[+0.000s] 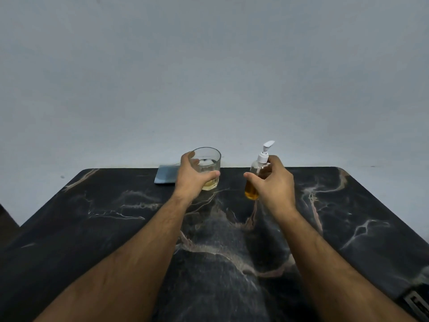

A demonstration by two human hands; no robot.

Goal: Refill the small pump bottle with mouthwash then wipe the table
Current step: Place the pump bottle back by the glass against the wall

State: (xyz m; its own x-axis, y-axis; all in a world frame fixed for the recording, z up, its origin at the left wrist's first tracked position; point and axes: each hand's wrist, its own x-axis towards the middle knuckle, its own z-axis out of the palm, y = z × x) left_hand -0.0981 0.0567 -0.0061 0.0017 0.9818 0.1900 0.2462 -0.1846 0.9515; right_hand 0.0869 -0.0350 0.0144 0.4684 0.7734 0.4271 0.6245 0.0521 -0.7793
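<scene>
A clear drinking glass (209, 160) with a little pale yellow liquid at its bottom stands near the far edge of the black marble table (116, 228). My left hand (191, 176) wraps around its left side. To its right stands a small clear pump bottle (251, 190) with a white pump head (265, 151), about half full of amber liquid. My right hand (275, 184) curls around the bottle, fingers on its far side and thumb stretched out toward the left, just off its front. A folded light-blue cloth (166, 175) lies flat behind the glass, partly hidden by my left hand.
A plain grey wall rises right behind the table's far edge. The table's rounded far corners show at left and right. A dark strip with a metal piece (415, 303) sits at the near right edge.
</scene>
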